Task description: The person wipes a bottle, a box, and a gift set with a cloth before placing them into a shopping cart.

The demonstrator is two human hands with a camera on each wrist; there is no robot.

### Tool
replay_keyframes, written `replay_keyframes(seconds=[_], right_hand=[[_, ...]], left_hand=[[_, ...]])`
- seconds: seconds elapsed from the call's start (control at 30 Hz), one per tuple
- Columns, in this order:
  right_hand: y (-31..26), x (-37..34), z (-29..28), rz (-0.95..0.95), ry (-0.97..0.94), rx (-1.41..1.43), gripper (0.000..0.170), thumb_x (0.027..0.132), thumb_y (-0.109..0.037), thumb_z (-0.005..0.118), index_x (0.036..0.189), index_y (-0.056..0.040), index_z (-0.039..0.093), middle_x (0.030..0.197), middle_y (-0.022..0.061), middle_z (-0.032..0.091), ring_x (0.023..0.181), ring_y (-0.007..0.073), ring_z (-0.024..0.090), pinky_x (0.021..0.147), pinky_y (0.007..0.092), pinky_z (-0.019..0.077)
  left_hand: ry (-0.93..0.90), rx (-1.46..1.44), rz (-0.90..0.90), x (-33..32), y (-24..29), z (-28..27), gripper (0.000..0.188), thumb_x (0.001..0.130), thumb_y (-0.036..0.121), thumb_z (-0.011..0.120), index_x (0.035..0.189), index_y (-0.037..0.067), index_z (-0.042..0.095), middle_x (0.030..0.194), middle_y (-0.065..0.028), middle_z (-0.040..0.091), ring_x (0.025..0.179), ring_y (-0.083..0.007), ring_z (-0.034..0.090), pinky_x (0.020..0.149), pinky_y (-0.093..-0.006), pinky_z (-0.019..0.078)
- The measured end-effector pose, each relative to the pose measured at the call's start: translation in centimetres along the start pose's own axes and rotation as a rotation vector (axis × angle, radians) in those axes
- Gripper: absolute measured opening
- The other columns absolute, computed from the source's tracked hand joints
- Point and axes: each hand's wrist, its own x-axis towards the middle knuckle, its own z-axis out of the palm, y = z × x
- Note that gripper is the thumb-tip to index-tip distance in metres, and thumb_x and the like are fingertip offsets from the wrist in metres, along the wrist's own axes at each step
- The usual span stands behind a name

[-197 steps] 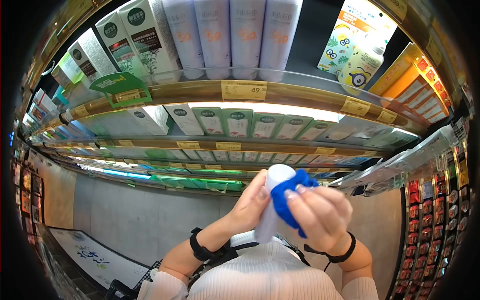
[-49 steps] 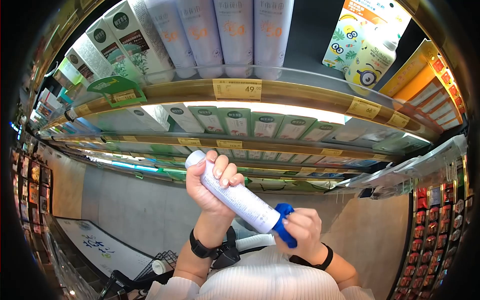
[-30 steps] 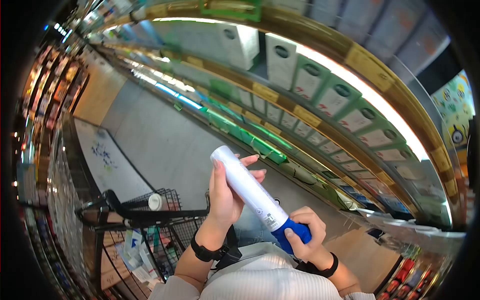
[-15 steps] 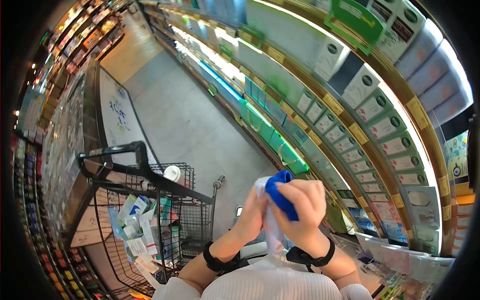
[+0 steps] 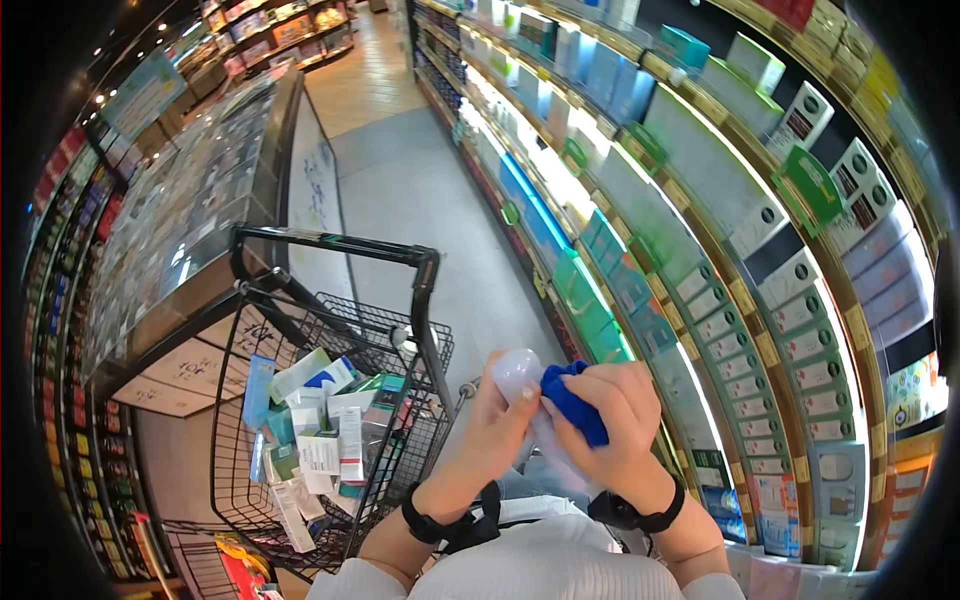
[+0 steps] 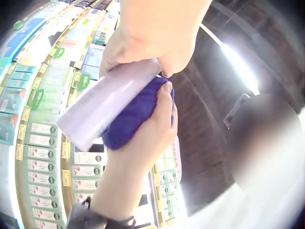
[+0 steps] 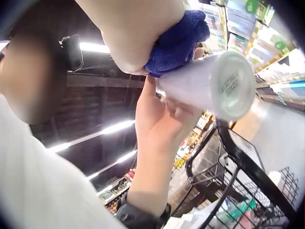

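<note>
A pale lilac spray can (image 5: pixel 517 370) is held in front of the chest, tilted, its rounded end pointing away from the body. My left hand (image 5: pixel 490 425) grips it, with the thumb along its side. In my right hand (image 5: pixel 615 415) is a bunched blue cloth (image 5: pixel 575 400), pressed against the can's side. The left wrist view shows the cloth (image 6: pixel 136 114) lying along the can (image 6: pixel 105 105). Printing shows on the can's base (image 7: pixel 232 86) in the right wrist view. The fingers partly hide the can's middle.
At the left stands a black wire shopping cart (image 5: pixel 435 280) holding several boxes (image 5: pixel 320 455) and a white-lidded cup (image 5: pixel 405 340). Stocked shelves (image 5: pixel 740 300) run along the right. A display counter (image 5: pixel 190 240) stands beyond the cart, beside the grey floor aisle (image 5: pixel 430 200).
The view has turned left from the shelves toward the cart and aisle. The can has been turned between the hands, and the cloth has moved from one end to its side.
</note>
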Motion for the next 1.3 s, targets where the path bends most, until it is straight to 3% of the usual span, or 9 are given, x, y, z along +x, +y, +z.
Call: replay_keyframes(seconds=[0.23,0.43,0.57,0.6,0.73,0.87,1.03,1.2,1.3], right_hand=[[-1.1,-0.5,3.0,-0.134,-0.14,0.263,0.032,0.059,-0.009,0.076,0.088,-0.0048,0.063,0.08,0.0057,0.06,0.059,0.0213,0.053,0.049,0.0288,0.04],[-0.6,-0.9,3.8,-0.363,-0.244,0.415,0.029,0.061,-0.012,0.075,0.086,-0.0072,0.064,0.077,0.0034,0.059,0.055,0.0172,0.051,0.047,0.0281,0.0388],[-0.5,2.4,4.6,-0.303,-0.134,0.302,0.035,0.062,-0.01,0.076,0.094,-0.0064,0.063,0.084,0.0057,0.06,0.065,0.0224,0.056,0.057,0.0324,0.043],[-0.4,3.2,5.1,-0.275,-0.086,0.314,0.037,0.061,-0.01,0.076,0.095,-0.0063,0.063,0.083,0.0062,0.061,0.066,0.0231,0.056,0.057,0.0326,0.0431],[-0.9,4.2,5.8,-0.24,-0.023,0.352,0.037,0.06,-0.009,0.078,0.094,-0.0067,0.063,0.082,0.0066,0.06,0.067,0.024,0.056,0.058,0.0333,0.0439],[-1.3,2.9,5.0,-0.482,-0.242,0.399,0.031,0.059,-0.017,0.073,0.088,-0.009,0.065,0.08,0.0003,0.058,0.064,0.0177,0.053,0.053,0.0293,0.0431],[-1.5,0.6,5.7,-0.666,-0.438,0.595,0.031,0.053,-0.014,0.074,0.083,-0.0077,0.065,0.077,0.001,0.058,0.057,0.0159,0.051,0.047,0.0274,0.042],[-1.5,3.0,5.7,-0.552,-0.364,0.595,0.031,0.057,-0.014,0.075,0.086,-0.008,0.065,0.079,0.0014,0.058,0.057,0.0167,0.051,0.046,0.0274,0.0414],[-1.6,4.5,5.8,-0.505,-0.262,0.554,0.032,0.059,-0.013,0.075,0.089,-0.0087,0.066,0.08,0.0017,0.059,0.057,0.0173,0.051,0.046,0.0269,0.0411]], left_hand=[[0.182,-0.156,0.174,-1.0,3.2,-1.0,0.043,0.097,0.042,0.049,0.112,0.002,0.044,0.093,-0.0118,0.059,0.11,-0.0297,0.058,0.093,-0.0392,0.0482],[0.278,-0.189,0.081,-1.5,3.6,-2.3,0.045,0.098,0.045,0.042,0.112,0.002,0.047,0.088,-0.0142,0.06,0.109,-0.0355,0.058,0.097,-0.0491,0.0441],[0.266,-0.187,0.098,-1.5,3.6,-0.9,0.04,0.099,0.036,0.04,0.119,0.003,0.049,0.112,-0.0168,0.06,0.117,-0.0302,0.053,0.103,-0.0425,0.0402],[0.214,-0.361,0.043,-1.4,3.1,-1.2,0.041,0.098,0.032,0.041,0.125,0.002,0.046,0.131,-0.0178,0.051,0.121,-0.0261,0.051,0.104,-0.04,0.0396],[0.273,-0.273,0.16,-2.1,2.8,-0.8,0.038,0.098,0.032,0.046,0.124,0.004,0.045,0.135,-0.0173,0.049,0.114,-0.0226,0.056,0.094,-0.036,0.048],[0.388,-0.285,0.302,-2.6,4.0,-0.9,0.037,0.098,0.034,0.047,0.114,0.001,0.047,0.124,-0.0238,0.055,0.117,-0.0306,0.055,0.097,-0.0404,0.0457],[0.5,0.062,0.363,-3.9,4.6,-2.9,0.034,0.096,0.03,0.052,0.114,0.001,0.047,0.101,-0.0161,0.061,0.098,-0.0242,0.061,0.093,-0.0382,0.0472],[0.348,-0.214,0.269,-5.1,6.1,-1.8,0.047,0.096,0.03,0.05,0.135,0.005,0.039,0.104,-0.0077,0.058,0.095,-0.0162,0.057,0.086,-0.0314,0.0472],[0.426,-0.004,0.216,-5.5,6.0,-1.1,0.047,0.097,0.032,0.049,0.134,0.005,0.039,0.108,-0.0066,0.056,0.098,-0.0142,0.055,0.085,-0.0295,0.0452]])
